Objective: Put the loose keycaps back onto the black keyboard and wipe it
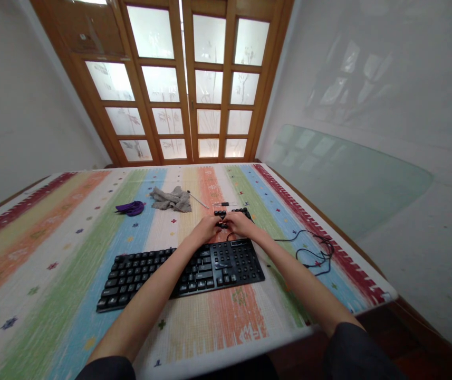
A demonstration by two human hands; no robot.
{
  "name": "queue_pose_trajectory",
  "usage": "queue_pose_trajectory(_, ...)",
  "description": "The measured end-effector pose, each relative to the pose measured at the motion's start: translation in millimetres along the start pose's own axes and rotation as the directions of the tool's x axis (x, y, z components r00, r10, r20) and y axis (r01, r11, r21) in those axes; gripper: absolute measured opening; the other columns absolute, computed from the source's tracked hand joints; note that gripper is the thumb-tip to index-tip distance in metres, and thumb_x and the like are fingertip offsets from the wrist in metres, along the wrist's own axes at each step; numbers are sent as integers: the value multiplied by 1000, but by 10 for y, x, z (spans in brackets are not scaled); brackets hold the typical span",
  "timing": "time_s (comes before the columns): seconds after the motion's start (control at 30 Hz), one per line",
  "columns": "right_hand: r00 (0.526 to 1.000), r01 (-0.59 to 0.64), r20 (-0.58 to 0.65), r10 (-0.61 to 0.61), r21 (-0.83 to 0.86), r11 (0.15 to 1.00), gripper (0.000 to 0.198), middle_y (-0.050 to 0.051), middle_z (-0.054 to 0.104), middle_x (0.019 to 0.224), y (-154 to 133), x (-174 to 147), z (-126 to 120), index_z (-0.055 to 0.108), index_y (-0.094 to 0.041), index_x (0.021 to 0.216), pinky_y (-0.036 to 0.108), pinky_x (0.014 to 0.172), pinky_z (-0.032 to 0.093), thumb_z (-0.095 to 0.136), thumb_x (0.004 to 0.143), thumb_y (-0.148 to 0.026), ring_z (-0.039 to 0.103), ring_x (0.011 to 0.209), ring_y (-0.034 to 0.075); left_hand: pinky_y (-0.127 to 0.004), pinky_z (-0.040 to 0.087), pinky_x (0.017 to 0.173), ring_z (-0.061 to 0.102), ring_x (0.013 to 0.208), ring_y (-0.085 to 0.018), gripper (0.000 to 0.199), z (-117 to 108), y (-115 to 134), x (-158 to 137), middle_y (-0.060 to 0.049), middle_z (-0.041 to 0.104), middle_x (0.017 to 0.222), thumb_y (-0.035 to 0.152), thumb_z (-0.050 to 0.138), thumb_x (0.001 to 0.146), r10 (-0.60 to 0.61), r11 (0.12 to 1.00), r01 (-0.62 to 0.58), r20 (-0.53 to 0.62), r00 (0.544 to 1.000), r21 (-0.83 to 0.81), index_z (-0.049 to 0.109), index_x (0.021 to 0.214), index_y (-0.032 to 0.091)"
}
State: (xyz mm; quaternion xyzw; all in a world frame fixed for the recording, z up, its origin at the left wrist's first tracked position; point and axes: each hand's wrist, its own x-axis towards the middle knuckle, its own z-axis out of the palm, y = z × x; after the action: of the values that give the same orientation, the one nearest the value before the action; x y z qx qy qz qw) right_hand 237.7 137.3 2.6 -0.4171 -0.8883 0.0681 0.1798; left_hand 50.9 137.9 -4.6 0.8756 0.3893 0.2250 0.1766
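Reaches past a black keyboard [205, 268] at lower centre of the frame, on a striped counter [71, 248], with left hand [209, 228] and right hand [239, 222] curled close together mid-frame beside black keycaps [245, 211]; cannot tell whether gripping one. Also pictured: gray cloth [172, 199], purple bundle [131, 208] left of centre, cable [327, 254] at right.

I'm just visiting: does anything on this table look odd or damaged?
Yes, the black keyboard looks partly stripped. Its right end seems to lack keycaps, showing small bare stubs, unlike the left. Beyond it, by the right hand, lie what look like loose keycaps. Nothing looks spilled.
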Motion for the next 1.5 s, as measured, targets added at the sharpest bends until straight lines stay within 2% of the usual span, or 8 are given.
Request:
queue_pose_trajectory(0.23,999,-30,22,30,12,999,21,10,76,88,-45,-21,-32,78,-15,90,27,73,48,62,81,-6,69,82,21,-33,52,88,69,94,-26,23,-1,8,16,-9,76,94,3,64,74,-23,999,23,16,1000,28,77,88,16)
queue_pose_trajectory(0.4,998,-46,40,45,19,999,25,10,77,87,-67,-46,-48,78,-14,92,26,72,47,59,79,-5,68,78,20,-36,51,92,66,100,-27,21,2,11,3,-12,72,105,5,66,76,-51,998,52,-28,998,25,77,91,14)
queue_pose_trajectory(0.6,998,-58,40,56,37,998,30,8,76,81,-79,-63,-36,79,-14,94,25,71,45,61,73,-2,66,75,19,-32,50,88,66,93,-22,31,-19,12,8,-7,73,96,2,68,74,-34,999,34,-20,999,1,76,99,17)
queue_pose_trajectory(0.8,997,-73,21,72,72,995,26,7,75,83,-50,-86,-14,78,-14,97,25,73,45,69,74,-6,65,77,19,-33,49,85,65,89,-23,18,-16,-9,14,-8,73,92,10,72,76,-55,998,55,-7,998,1,78,92,15)
queue_pose_trajectory(1.0,995,-98,-8,100,107,989,30,5,73,82,-34,-103,-6,76,-14,98,24,70,44,74,71,-2,64,73,17,-30,48,81,64,85,-21,22,-17,-5,14,-5,72,88,14,73,76,-57,998,57,4,998,-14,79,97,19)
queue_pose_trajectory(1.23,992,-112,-38,119,140,984,28,4,72,80,-75,-102,-36,75,-14,94,25,70,45,76,68,-1,64,73,17,-28,48,73,64,77,-19,17,-35,47,-10,-4,71,79,14,73,77,-79,996,78,-25,997,-36,79,93,18)
queue_pose_trajectory(1.37,990,-102,-78,118,178,979,23,5,73,85,-144,-211,-121,74,-14,93,25,72,47,76,71,-5,65,77,16,-29,48,78,64,82,-19,16,-152,151,-125,-4,73,86,15,71,80,-68,996,65,-56,996,-55,77,94,18)
queue_pose_trajectory(1.5,989,-51,-115,92,316,947,17,3,73,85,-308,-481,-229,73,-17,93,25,71,50,73,77,-11,66,76,15,-32,48,82,63,85,-19,11,-291,319,-430,-4,71,90,18,71,83,2,996,-11,-91,996,-92,75,94,19)
